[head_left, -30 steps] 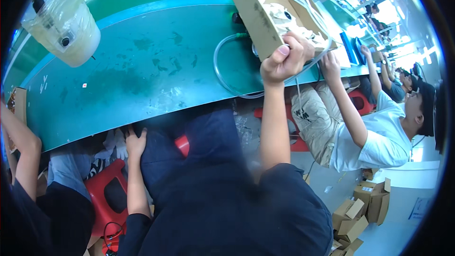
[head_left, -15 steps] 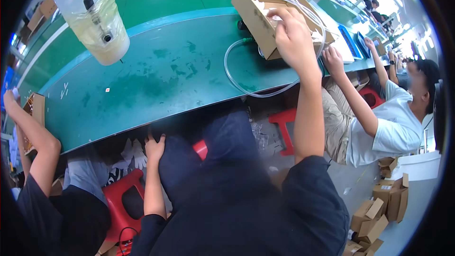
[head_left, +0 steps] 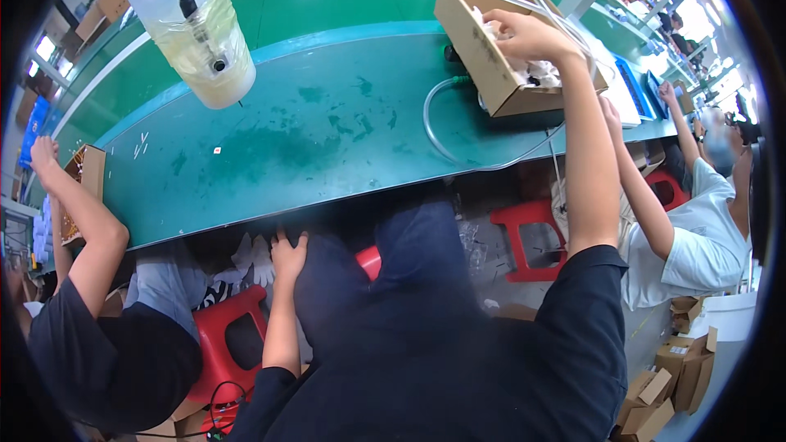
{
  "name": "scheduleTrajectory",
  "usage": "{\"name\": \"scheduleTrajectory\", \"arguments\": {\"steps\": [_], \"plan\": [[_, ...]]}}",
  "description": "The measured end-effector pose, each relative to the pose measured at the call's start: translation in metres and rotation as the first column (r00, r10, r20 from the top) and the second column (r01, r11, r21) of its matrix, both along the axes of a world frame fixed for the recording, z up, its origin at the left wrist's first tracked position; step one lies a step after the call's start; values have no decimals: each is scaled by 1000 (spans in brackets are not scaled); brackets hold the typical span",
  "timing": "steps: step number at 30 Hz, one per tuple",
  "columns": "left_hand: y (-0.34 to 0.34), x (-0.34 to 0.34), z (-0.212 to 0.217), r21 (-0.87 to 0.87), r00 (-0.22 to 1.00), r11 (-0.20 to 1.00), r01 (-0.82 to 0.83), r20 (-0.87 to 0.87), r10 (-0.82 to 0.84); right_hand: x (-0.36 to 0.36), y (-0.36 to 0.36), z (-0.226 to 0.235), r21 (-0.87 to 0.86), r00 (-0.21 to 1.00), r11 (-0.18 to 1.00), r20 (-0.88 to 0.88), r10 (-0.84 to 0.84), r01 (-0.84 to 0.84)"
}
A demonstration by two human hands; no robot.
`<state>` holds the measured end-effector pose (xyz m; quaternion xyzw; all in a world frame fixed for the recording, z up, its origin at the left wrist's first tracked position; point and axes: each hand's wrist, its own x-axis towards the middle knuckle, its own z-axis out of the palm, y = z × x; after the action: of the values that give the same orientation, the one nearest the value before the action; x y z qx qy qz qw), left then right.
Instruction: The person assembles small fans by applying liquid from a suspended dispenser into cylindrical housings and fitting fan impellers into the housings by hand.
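Right hand (head_left: pixel 526 36) over white pieces (head_left: pixel 537 72) in cardboard box (head_left: pixel 468 26) on green table (head_left: pixel 278 192); fingers half-curled (whether gripping anything, cannot tell). Best pinch lightly, lift straight up, keep clear of tubing (head_left: pixel 426 116). Left hand (head_left: pixel 289 257) loose, fingers spread, by thigh (head_left: pixel 334 278); could steady box.

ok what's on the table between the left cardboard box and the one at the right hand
In the head view: thin white strips, a small pale square, dark stains, a clear hose loop and a dark round part beside the right box.
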<state>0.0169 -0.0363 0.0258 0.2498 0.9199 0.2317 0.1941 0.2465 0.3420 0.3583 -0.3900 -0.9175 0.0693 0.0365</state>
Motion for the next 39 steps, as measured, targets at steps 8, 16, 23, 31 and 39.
{"name": "scheduleTrajectory", "arguments": {"steps": [8,16,23,31,39], "plan": [[10,2,7,-9,999,1000,29,18,-29,3,15,-8,-30,992,997,-106,68,-71],[43,3,10,-427,997,904,-9,65,41,3,6,-16,160,968,985,-230,97,-60],[39,-1,11,-364,995,930,50,98,-15,-1,5,-8,158,976,984,-213,-50,85],[26,-8,-18,-274,997,961,40,-46,-54,-3,8,-10,215,868,972,-459,189,-98],[29,-7,-19,-309,997,950,-40,-74,18,-1,13,-11,353,884,934,-419,207,-51]]}}
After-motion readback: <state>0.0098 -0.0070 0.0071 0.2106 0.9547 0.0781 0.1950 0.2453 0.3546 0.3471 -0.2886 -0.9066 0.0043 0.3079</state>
